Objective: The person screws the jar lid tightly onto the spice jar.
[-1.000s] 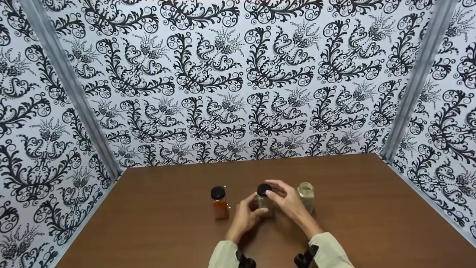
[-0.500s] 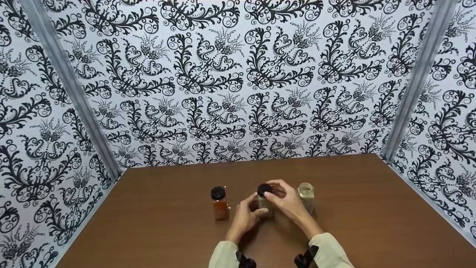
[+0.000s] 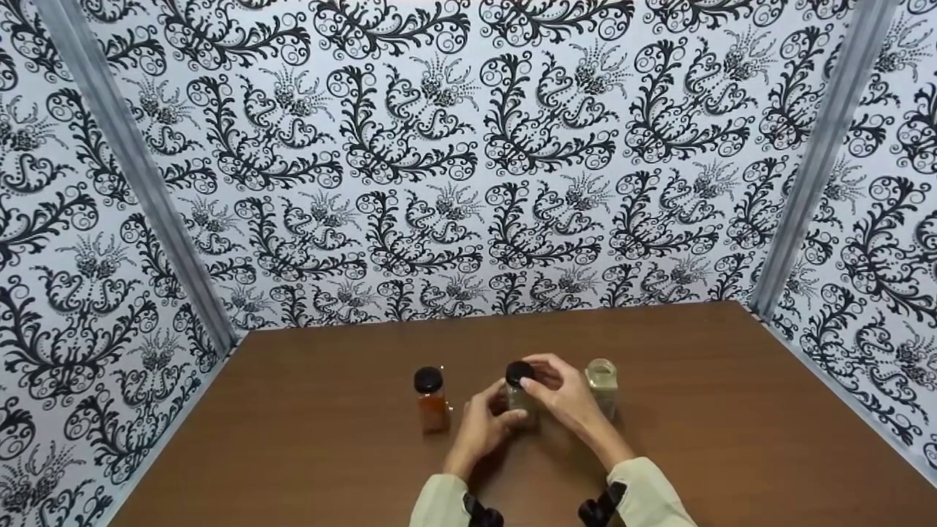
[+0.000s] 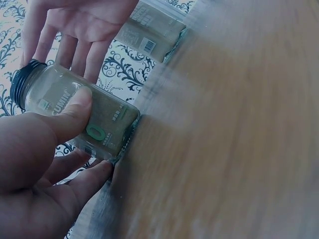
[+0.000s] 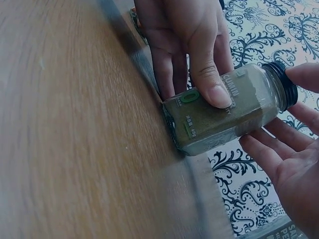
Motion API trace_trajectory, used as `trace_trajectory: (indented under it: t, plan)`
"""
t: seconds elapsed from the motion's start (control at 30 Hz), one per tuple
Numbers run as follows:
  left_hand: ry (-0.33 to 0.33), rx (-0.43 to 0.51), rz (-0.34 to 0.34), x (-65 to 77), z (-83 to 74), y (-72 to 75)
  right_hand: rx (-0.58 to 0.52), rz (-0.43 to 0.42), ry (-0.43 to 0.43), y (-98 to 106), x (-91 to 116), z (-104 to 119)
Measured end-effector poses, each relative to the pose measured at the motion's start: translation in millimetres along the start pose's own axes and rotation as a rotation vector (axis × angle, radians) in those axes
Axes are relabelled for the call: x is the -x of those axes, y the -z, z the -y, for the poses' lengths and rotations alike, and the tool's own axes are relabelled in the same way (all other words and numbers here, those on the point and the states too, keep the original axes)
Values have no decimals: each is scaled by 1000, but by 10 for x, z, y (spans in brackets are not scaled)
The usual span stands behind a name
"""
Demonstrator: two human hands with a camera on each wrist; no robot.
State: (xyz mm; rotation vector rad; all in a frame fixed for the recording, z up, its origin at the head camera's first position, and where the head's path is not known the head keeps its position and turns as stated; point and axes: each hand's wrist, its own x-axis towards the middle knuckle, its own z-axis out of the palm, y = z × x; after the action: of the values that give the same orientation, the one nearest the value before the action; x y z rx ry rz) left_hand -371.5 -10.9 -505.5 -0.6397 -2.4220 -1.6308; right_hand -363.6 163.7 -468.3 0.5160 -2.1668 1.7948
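A square glass jar of cumin (image 5: 214, 119) with greenish-brown powder stands upright on the table under a black screw lid (image 5: 283, 85). My left hand (image 3: 483, 428) grips the jar's body, the thumb lying across its labelled side in the left wrist view. At the top, my right hand (image 3: 567, 395) holds the lid between thumb and fingers, with other fingers beside the glass. To the right, close by my right hand, is a similar jar of pale powder (image 3: 602, 389) with no cap on its mouth. A black-capped jar of orange-red powder (image 3: 433, 411) stands to the left.
The brown wooden table (image 3: 329, 454) ends at a patterned black-and-white wall (image 3: 424, 183) behind, with side walls left and right. Tiny bright specks lie beside the orange-red jar. Black straps circle both sleeved wrists.
Hardly anything differs. Both hands keep the same hold on the cumin jar and its lid, and the other two jars stay in place.
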Motion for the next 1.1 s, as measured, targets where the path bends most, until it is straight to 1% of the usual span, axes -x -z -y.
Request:
trace_trajectory:
  t: [0.07, 0.33, 0.6, 0.77, 0.9, 1.1]
  plan:
    - [1, 1, 1, 5, 5, -1, 4, -3, -7, -3, 1, -6]
    - [44, -16, 11, 26, -42, 27, 16, -21, -24, -14, 8, 12]
    - [50, -17, 7, 27, -44, 21, -10, -31, -20, -23, 26, 30]
    - [35, -15, 7, 23, -38, 22, -2, -38, -40, -31, 18, 20]
    - [36, -14, 13, 21, -33, 21, 2, -37, -55, -30, 12, 24]
    - [44, -27, 21, 11, -38, 20, 26, -33, -26, -15, 13, 13]
